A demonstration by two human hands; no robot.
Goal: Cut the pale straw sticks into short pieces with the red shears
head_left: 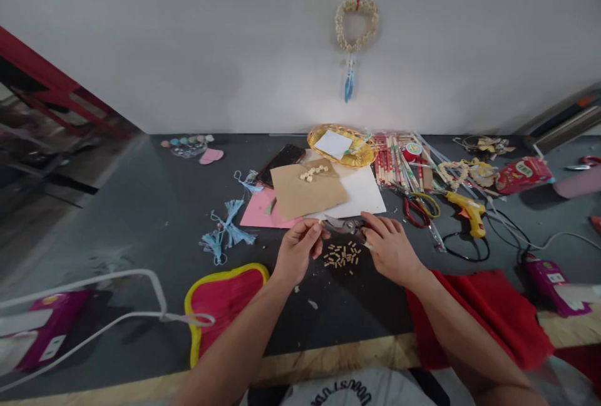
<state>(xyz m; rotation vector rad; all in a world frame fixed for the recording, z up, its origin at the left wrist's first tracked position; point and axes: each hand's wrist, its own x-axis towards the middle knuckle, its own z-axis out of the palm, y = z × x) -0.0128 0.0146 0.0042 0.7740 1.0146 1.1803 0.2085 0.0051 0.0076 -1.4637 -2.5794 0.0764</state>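
Note:
My right hand [392,249] is closed around a pair of dark-handled pruning shears [346,225], with the blades pointing left. Opposite it, my left hand [303,248] pinches a small pale piece [321,222] at the blade tips; its exact kind is too small to make out. Below the shears, many short cut stick pieces [342,257] lie scattered on the dark table. Just beyond my hands is a brown sheet [305,196] with a little cluster of pale beads or flowers [313,173] on it, over white and pink sheets.
Behind the sheets stands a yellow woven basket [364,158], beside bundled patterned sticks [392,161]. Red-handled pliers [416,212] and a yellow glue gun [472,212] with cords lie right. Blue tassels [230,224] lie left. A heart wreath [339,27] hangs on the wall.

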